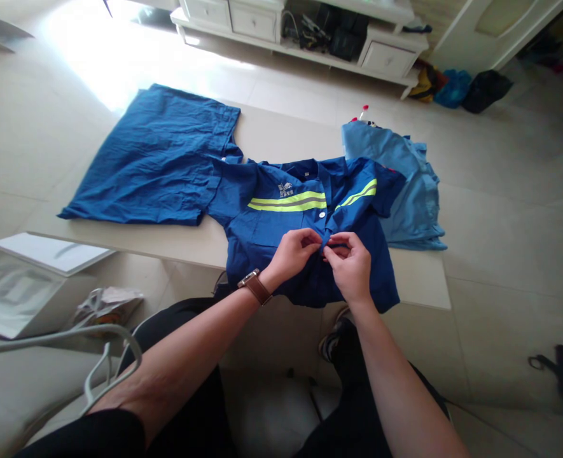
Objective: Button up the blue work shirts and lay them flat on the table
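A dark blue work shirt (271, 232) with yellow-green reflective stripes lies front up, its lower part hanging over the near table edge. My left hand (296, 249), with a watch on its wrist, pinches the shirt's front placket. Close beside it, my right hand (350, 261) grips the same placket between thumb and fingers. A white button (322, 215) shows just above my fingertips; whatever lies right between them is hidden. Another dark blue garment (152, 159) lies spread to the left, meeting the shirt's sleeve. Light blue clothing (412, 184) is stacked at the right.
The garments rest on a long pale table (422, 280). A white box (28, 280) stands on the floor at left, near a pale curved metal frame (119, 331). Beyond the table are a white cabinet (257, 25) and several bags (453, 88). A small bottle (364, 114) pokes up behind the light blue pile.
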A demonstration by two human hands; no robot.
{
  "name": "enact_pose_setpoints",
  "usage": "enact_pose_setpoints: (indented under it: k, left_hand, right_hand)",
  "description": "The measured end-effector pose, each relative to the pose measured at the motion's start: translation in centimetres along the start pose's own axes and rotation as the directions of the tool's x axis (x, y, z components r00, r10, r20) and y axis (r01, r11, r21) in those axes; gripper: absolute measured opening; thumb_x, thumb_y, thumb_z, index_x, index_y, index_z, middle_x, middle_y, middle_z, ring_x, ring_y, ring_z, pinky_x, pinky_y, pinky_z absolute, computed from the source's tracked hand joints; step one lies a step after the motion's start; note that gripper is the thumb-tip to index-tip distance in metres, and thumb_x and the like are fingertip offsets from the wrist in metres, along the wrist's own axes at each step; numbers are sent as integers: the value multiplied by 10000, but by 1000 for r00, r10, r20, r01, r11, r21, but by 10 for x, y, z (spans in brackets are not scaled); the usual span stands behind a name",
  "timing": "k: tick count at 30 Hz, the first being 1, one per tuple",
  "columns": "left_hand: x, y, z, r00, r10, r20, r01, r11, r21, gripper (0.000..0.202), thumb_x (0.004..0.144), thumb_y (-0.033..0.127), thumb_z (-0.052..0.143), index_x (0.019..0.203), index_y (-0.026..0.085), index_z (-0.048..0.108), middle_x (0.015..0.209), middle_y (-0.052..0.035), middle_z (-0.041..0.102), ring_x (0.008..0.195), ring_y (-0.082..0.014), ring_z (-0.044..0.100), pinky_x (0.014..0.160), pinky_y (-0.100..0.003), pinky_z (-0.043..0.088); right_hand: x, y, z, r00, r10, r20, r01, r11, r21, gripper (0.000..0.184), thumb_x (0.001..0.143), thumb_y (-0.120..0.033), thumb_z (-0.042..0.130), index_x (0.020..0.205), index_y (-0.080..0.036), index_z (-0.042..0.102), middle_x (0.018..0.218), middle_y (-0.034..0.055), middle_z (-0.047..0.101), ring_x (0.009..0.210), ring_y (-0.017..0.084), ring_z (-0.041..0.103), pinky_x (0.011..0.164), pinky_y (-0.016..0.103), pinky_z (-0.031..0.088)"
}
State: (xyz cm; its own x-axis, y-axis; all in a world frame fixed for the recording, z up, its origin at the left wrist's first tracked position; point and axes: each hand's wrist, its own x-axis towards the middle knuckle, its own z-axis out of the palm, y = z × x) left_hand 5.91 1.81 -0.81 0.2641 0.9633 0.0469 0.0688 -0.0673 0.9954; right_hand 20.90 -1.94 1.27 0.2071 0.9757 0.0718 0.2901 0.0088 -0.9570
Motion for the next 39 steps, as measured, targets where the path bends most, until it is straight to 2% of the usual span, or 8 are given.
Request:
enact_pose_setpoints:
  k: [3,8,13,20,23,27,31,39]
  left_hand:
    - [0,-2,0,1000,-4,10,4,999,-37,91,813,111,632,828,159,708,784,-14,721,735,-143,650,718,-248,499]
    - [-1,-2,3,997,-56,58,62,992,-108,60,819,200,674,814,155,713,790,-25,723,750,-146,649,735,-255,502]
    - [-1,-5,6,987,-147,61,158,958,-241,259,766,377,795,773,135,705,751,-37,707,705,-140,618,683,-254,474]
    - [4,-10,9,977,-214,20,208,919,-335,230,754,353,767,769,133,701,707,-14,674,661,-114,571,650,-245,437]
    - [4,-11,10,976,-220,-9,204,921,-332,233,758,360,763,771,138,693,695,-5,661,642,-109,558,626,-241,426]
    - [3,-10,9,974,-225,-8,209,916,-342,225,763,348,764,783,140,681,690,0,657,632,-101,562,621,-234,430]
    - [1,-6,7,963,-270,-14,244,889,-389,259,752,279,783,919,173,615,689,23,675,634,-106,603,626,-223,447]
    - [-2,-1,6,962,-271,-4,247,881,-403,309,731,181,786,955,180,572,703,19,709,637,-102,629,624,-206,445]
  right_hand:
    - [-1,0,-2,998,-57,15,59,987,-150,190,814,-289,714,985,-216,672,918,41,743,687,176,702,649,310,594]
    - [0,1,-4,994,-105,7,104,966,-238,167,822,-273,683,978,-214,680,867,46,744,739,198,704,703,330,585]
    - [-2,-1,-2,984,-172,41,176,932,-316,101,859,-235,635,947,-219,683,871,52,747,758,208,705,711,332,572]
    - [-2,-1,-1,962,-270,36,259,866,-429,56,865,-220,654,920,-215,658,936,52,667,742,183,627,716,333,541]
    - [0,1,-1,975,-223,17,207,873,-442,81,875,-287,685,888,-217,646,900,50,664,730,189,630,690,332,540]
    - [0,3,-3,990,-134,37,138,922,-362,132,858,-323,710,914,-210,673,834,52,707,730,209,677,675,335,564]
    - [0,4,-4,997,-64,48,74,964,-256,182,822,-345,726,936,-207,694,829,56,730,745,219,706,678,344,596]
    - [-2,5,-4,997,-77,23,80,964,-253,148,820,-315,712,916,-204,689,824,54,732,730,214,708,676,337,589]
